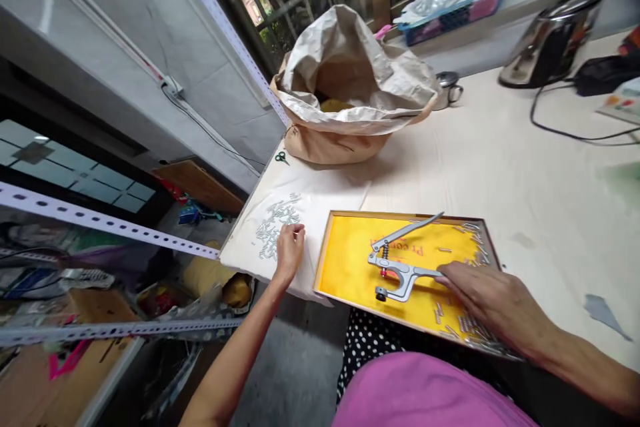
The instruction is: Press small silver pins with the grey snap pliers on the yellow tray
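Observation:
My right hand (483, 297) grips the lower handle of grey metal snap-fastener pliers (405, 273), holding them over a shallow tray (327, 240) lined with yellow. The pliers' upper lever stands raised and their jaws are apart, with nothing visible between them. Small silvery metal pieces (473, 327) lie in the tray's right end, near and under my right hand. My left hand (290, 250) is at the edge of a spread of small pale grey pieces (275, 227) on the white tabletop. Its fingers are closed in a pinch; whatever is in them is too small to make out.
A large open paper sack (340, 143) stands at the back of the table (450, 173), with green-handled scissors (282, 157) beside it. Behind are a metal kettle (557, 33), a lidded cup (447, 88) and a blue basket (460, 13). A grey scrap (605, 313) lies right.

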Tool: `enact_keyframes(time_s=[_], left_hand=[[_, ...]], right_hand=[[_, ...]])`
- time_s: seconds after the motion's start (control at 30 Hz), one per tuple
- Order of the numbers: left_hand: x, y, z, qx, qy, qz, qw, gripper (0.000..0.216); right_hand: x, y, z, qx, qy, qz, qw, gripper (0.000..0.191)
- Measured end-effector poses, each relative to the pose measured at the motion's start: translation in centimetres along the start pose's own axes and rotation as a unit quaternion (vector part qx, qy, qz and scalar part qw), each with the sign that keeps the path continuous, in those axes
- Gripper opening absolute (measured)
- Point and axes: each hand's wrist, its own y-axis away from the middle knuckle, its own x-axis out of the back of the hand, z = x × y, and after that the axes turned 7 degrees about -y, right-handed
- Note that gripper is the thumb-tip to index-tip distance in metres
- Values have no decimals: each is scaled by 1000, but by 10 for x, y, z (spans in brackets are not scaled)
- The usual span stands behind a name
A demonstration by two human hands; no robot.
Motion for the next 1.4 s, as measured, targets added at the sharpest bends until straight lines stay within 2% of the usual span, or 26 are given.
enact_keyframes(time_s=[0.07, 0.17, 0.27, 0.37, 0.5, 0.63, 0.77, 0.9, 1.0, 1.2, 1.27, 1.4], left_hand=[[3, -19, -37, -15, -87, 37, 995, 29], [7, -48, -76, -2, -182, 28, 983, 48], [11, -74, -100, 13, -237, -8, 971, 57], [6, -89, -112, -16, -244, -57, 968, 59], [-17, -85, -105, -115, -209, -127, 963, 60], [-31, -62, -84, -163, -171, -166, 957, 64], [-25, -31, -67, -205, -186, -211, 938, 64], [-13, -3, -63, -227, -209, -231, 923, 65], [-4, 6, -67, -232, -214, -211, 925, 60], [4, -8, -69, -164, -172, -41, 970, 33], [2, -13, -66, -161, -161, -31, 973, 27], [-3, -20, -57, -196, -189, -59, 960, 22]], right_hand=[[-11, -6, 3, -10, -20, -31, 999, 33], [-22, -11, 10, -19, -34, -47, 998, 34], [-27, -14, 14, -18, -42, -50, 998, 36], [-28, -14, 15, -25, -50, -55, 997, 36], [-32, -13, 13, -42, -47, -58, 996, 36], [-32, -14, 13, -48, -47, -82, 994, 37], [-30, -17, 12, -39, -57, -120, 990, 38], [-30, -19, 10, -47, -62, -117, 990, 38], [-30, -19, 9, -60, -65, -122, 989, 37], [-30, -18, 7, -74, -70, -117, 988, 36], [-31, -17, 8, -78, -68, -114, 988, 35], [-34, -13, 10, -73, -59, -117, 989, 34]])
